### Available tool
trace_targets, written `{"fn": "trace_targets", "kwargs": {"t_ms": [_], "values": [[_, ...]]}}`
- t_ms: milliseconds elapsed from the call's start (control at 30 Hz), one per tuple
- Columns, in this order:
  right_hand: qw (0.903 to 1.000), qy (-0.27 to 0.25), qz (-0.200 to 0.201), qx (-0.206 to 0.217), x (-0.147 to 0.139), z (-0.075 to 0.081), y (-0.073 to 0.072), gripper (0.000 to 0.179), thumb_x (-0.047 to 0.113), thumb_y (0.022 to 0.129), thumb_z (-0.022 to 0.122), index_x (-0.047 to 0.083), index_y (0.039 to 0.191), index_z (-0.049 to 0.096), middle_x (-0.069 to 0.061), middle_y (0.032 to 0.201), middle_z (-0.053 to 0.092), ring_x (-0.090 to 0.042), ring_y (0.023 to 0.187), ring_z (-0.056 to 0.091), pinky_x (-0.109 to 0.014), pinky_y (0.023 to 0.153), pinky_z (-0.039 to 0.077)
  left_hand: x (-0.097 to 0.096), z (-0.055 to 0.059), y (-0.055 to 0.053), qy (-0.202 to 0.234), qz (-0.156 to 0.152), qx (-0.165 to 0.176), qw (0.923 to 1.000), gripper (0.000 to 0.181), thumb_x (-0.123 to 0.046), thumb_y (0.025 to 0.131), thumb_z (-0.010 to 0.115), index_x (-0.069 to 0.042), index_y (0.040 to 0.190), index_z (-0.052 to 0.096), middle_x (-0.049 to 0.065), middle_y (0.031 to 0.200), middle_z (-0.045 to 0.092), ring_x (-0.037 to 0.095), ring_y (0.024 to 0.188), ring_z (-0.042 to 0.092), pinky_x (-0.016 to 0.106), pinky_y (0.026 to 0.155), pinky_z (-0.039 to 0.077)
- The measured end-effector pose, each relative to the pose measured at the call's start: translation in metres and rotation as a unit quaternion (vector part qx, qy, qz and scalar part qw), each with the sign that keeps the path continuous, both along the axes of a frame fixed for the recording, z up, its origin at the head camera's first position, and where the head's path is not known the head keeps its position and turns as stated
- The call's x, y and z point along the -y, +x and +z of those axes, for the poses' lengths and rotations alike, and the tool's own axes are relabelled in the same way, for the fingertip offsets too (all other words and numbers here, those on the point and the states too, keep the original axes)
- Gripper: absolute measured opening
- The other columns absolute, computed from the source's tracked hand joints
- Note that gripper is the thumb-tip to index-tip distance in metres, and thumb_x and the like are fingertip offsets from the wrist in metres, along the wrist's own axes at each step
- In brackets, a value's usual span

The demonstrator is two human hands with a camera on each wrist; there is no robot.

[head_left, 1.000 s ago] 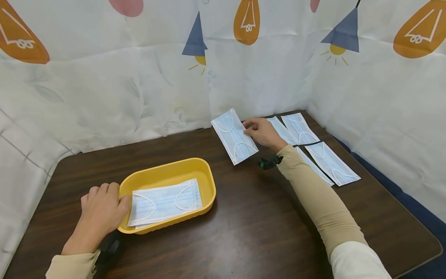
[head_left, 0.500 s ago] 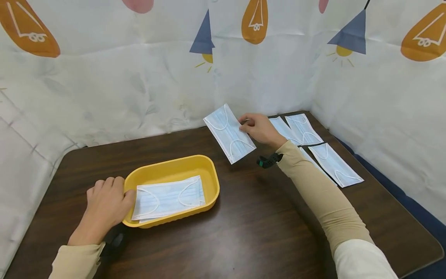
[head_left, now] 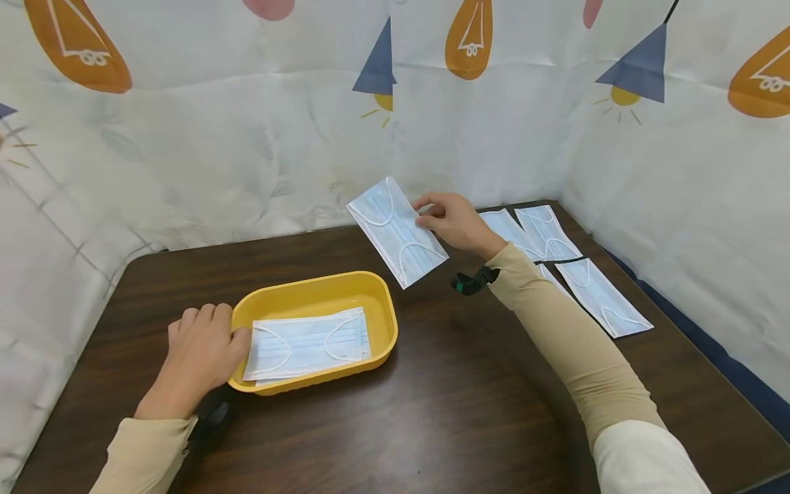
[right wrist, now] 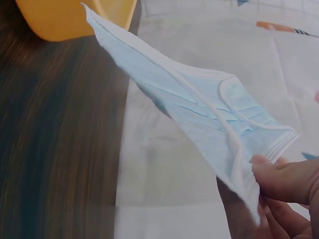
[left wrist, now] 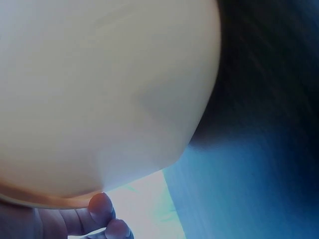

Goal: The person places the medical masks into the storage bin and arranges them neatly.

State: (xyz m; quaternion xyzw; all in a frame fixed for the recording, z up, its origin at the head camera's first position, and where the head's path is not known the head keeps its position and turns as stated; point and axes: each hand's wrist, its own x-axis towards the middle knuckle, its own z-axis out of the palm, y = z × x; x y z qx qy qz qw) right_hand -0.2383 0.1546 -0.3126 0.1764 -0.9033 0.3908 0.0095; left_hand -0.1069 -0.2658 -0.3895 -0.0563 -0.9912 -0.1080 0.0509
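In the head view, my left hand (head_left: 201,357) grips the left end of a yellow plastic basket (head_left: 381,329), whose outer wall (left wrist: 109,89) fills much of the left wrist view. Inside the basket lie pale blue disposable face masks (head_left: 308,345), at least two, stacked flat. Above the table, right of and behind the basket, my right hand (head_left: 455,223) pinches another face mask (head_left: 395,230) by its right edge between thumb and fingers. That mask (right wrist: 199,109) hangs tilted in the right wrist view, its white ear loops facing up.
Several more face masks (head_left: 601,298) lie in rows at the table's right rear, partly behind the right forearm. The dark wooden table (head_left: 420,412) meets a printed white curtain (head_left: 296,137) at the back and sides.
My right hand has carried the pinched mask leftward, nearer the basket. The left hand and basket stay put on the table, while the head view has shifted slightly.
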Motion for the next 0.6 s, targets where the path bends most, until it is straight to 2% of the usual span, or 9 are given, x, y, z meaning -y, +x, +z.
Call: {"fn": "trace_targets", "kwargs": {"t_ms": [167,600], "values": [[1.0,0.003,0.006,-0.005,0.009,0.004,-0.001,0.025,0.018,0.099,0.067,0.015,0.124,0.07,-0.014,0.113,0.078,-0.024,0.103,0.074,-0.038,0.089,0.054,-0.001,0.001,0.001,0.004,-0.001,-0.001,1.0,0.041,-0.026,0.097,0.043,0.011,0.111,0.056,0.027,0.1,0.058,0.042,0.09,0.042,0.061,0.081,0.035],[0.9989,-0.004,0.047,-0.002,0.039,0.012,-0.001,0.025,0.016,0.099,0.067,0.013,0.123,0.07,-0.015,0.112,0.078,-0.025,0.1,0.075,-0.036,0.087,0.056,0.0,0.003,0.004,0.008,0.0,0.0,1.0,0.041,-0.025,0.097,0.044,0.012,0.112,0.056,0.029,0.104,0.058,0.044,0.094,0.042,0.062,0.083,0.035]]}}
